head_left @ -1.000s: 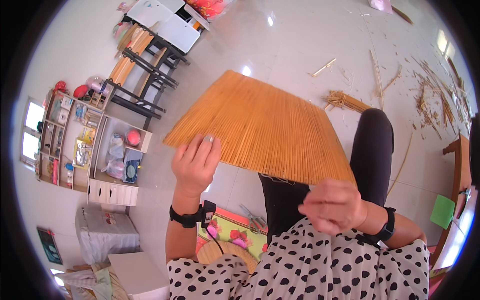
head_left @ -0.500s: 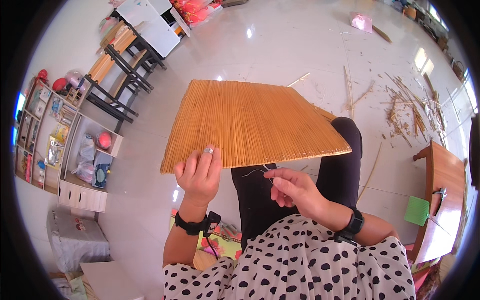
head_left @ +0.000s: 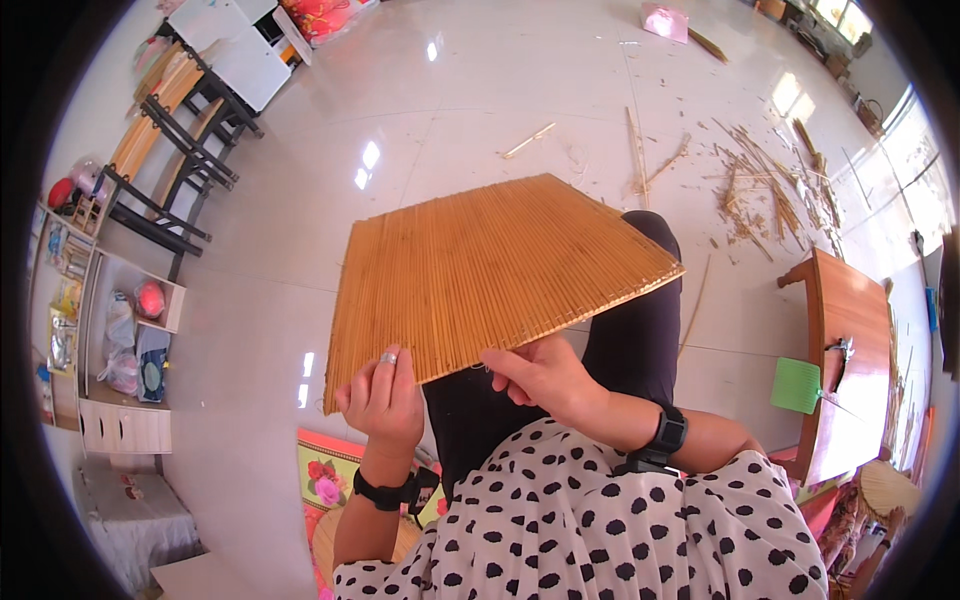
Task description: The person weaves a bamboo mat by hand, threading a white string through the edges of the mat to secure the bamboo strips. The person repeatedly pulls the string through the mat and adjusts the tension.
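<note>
A stiff panel of thin golden-brown stalks [head_left: 490,270], laid side by side, is held tilted over my lap. My left hand [head_left: 385,400] grips its near edge toward the left corner, fingers curled on top and the thumb hidden. Close by on the same edge is my right hand [head_left: 545,380], its thumb and forefinger pinched at the rim. A thin pale thread [head_left: 481,367] shows as a small curl at those fingertips. Short pale stitches run along the panel's near right edge. What lies under the panel is hidden.
Loose stalks [head_left: 760,190] litter the floor at the right. A wooden table [head_left: 850,350] with a green fly swatter [head_left: 796,385] stands nearer. Shelves [head_left: 125,425] and a dark-framed bench [head_left: 170,130] line the left. Another person's hand [head_left: 893,520] shows at lower right.
My right hand has moved left and up to the panel's edge, bringing the thread. The panel's left side has dropped toward me, and the whole view has shifted.
</note>
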The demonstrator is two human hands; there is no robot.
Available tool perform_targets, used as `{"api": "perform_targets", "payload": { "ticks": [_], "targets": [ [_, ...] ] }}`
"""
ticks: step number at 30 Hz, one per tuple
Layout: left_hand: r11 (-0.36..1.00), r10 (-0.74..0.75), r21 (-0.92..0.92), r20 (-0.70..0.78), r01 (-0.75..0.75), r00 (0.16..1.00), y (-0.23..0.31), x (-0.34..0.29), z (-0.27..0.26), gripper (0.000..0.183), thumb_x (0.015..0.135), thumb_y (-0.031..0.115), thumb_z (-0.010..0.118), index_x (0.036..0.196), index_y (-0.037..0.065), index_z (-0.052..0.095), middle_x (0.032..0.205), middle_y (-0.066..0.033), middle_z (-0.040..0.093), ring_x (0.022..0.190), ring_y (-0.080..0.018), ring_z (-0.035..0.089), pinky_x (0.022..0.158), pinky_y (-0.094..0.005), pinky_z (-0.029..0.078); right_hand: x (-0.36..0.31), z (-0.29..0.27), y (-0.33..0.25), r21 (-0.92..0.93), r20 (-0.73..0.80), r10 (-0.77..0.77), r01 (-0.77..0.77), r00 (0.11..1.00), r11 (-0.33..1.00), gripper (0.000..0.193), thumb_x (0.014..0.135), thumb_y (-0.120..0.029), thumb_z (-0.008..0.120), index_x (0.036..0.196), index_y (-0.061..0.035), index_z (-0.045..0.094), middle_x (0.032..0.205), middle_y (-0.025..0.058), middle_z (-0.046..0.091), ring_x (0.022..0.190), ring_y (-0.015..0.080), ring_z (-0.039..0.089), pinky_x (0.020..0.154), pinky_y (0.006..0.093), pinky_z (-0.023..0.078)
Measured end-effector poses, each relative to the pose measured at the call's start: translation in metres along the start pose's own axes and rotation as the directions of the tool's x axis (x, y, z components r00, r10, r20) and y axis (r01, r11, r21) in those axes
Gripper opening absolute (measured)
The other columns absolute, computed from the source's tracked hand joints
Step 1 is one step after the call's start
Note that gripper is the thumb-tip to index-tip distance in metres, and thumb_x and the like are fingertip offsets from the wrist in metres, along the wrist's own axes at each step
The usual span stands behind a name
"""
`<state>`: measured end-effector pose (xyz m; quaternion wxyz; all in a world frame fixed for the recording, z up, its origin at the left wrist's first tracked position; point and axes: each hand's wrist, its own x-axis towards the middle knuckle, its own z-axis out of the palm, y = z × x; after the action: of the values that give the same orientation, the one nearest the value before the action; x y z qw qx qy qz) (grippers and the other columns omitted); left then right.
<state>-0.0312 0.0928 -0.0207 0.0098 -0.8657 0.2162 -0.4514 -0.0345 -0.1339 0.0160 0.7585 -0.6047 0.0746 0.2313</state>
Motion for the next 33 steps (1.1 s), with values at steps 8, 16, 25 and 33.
{"api": "perform_targets", "payload": {
  "ticks": [8, 16, 25, 33],
  "targets": [
    [0.988, 0.108, -0.135, 0.228, -0.079, 0.967, 0.03, 0.012, -0.02, 0.03, 0.076, 0.005, 0.063, 0.104, 0.003, 0.072, 0.099, -0.0068, 0.07, 0.076, -0.0216, 0.061, 0.065, -0.0335, 0.046, -0.002, -0.028, 0.013, 0.143, -0.143, 0.108, -0.087, 0.984, 0.986, 0.024, 0.091, -0.018, 0.066, 0.088, 0.0055, 0.067, 0.071, 0.0077, 0.063, 0.053, 0.0104, 0.052, 0.047, 0.0251, 0.041],
    [0.908, 0.312, -0.395, 0.408, -0.143, 0.858, 0.06, 0.01, -0.023, 0.04, 0.074, 0.015, 0.073, 0.11, -0.001, 0.067, 0.099, -0.0124, 0.061, 0.076, -0.0222, 0.062, 0.062, -0.0297, 0.052, -0.025, -0.066, 0.033, 0.044, -0.201, 0.081, -0.074, 0.976, 0.996, 0.019, 0.092, -0.015, 0.064, 0.092, 0.0039, 0.068, 0.081, 0.0084, 0.068, 0.06, 0.0106, 0.057, 0.051, 0.0221, 0.043],
    [0.777, 0.398, -0.629, 0.459, -0.026, 0.795, 0.073, 0.024, -0.008, 0.055, 0.069, 0.029, 0.082, 0.113, 0.0, 0.065, 0.103, -0.0116, 0.058, 0.08, -0.0222, 0.063, 0.064, -0.0314, 0.053, -0.027, -0.076, 0.036, 0.133, -0.351, 0.07, -0.024, 0.934, 0.991, 0.023, 0.101, -0.021, 0.057, 0.113, -0.0032, 0.067, 0.098, 0.0034, 0.07, 0.079, 0.0118, 0.067, 0.064, 0.0214, 0.049],
    [0.648, 0.484, -0.754, 0.518, 0.108, 0.705, 0.072, 0.052, 0.015, 0.035, 0.078, 0.019, 0.078, 0.107, 0.003, 0.065, 0.092, -0.0077, 0.056, 0.077, -0.0232, 0.064, 0.062, -0.0352, 0.052, -0.014, -0.084, 0.053, 0.025, -0.41, -0.032, 0.046, 0.911, 0.999, 0.026, 0.103, -0.02, 0.057, 0.118, -0.0009, 0.065, 0.099, 0.004, 0.071, 0.083, 0.0114, 0.068, 0.068, 0.022, 0.053]
  ]
}}
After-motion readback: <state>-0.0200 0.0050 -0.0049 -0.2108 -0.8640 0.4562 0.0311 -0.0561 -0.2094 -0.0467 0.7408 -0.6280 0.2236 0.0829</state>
